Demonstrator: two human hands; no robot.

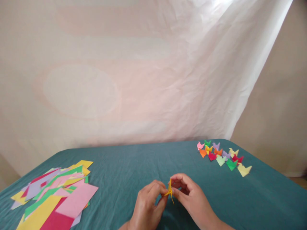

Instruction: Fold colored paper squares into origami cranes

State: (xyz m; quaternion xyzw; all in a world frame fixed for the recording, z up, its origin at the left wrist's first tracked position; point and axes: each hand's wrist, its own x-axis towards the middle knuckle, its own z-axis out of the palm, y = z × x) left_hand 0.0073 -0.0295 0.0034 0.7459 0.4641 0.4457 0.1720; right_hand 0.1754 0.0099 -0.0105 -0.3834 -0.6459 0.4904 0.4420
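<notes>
A small folded piece of yellow-orange paper [170, 191] is held up just above the table's front part, between my two hands. My left hand [150, 202] pinches one pointed end of it between thumb and fingertips. From the other side, my right hand [189, 195] grips it with the thumb and forefinger, the other fingers curled. One thin point of the paper rises upward and another hangs down. The fingertips cover some of its folds.
Loose coloured paper sheets [76, 199] lie in an overlapping heap at the left. Several small folded paper birds [232, 164] stand in rows at the back right. A dark green cloth [115, 172] covers the table, and a pale hanging sheet [144, 80] is behind it.
</notes>
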